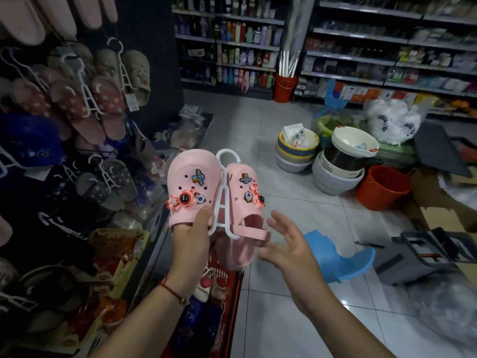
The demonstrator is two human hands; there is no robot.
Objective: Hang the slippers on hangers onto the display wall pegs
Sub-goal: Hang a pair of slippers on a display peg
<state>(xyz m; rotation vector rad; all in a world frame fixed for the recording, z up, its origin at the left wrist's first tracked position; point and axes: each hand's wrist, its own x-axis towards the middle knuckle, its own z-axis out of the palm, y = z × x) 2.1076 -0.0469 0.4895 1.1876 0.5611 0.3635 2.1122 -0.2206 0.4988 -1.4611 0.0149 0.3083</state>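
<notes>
left hand (192,235) grips the white plastic hanger (222,200) at its base, pair of pink foam clogs with space charms (189,188) riding above the grip | right hand (289,244) open, just beside | likely light, soft, top-heavy; hook (227,155) free for pegs

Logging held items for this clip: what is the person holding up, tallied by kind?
Pink clogs: 2, one gripped by the left hand, the other beside the open right hand
White hangers: 1, set between the clogs
Total: 3
</notes>
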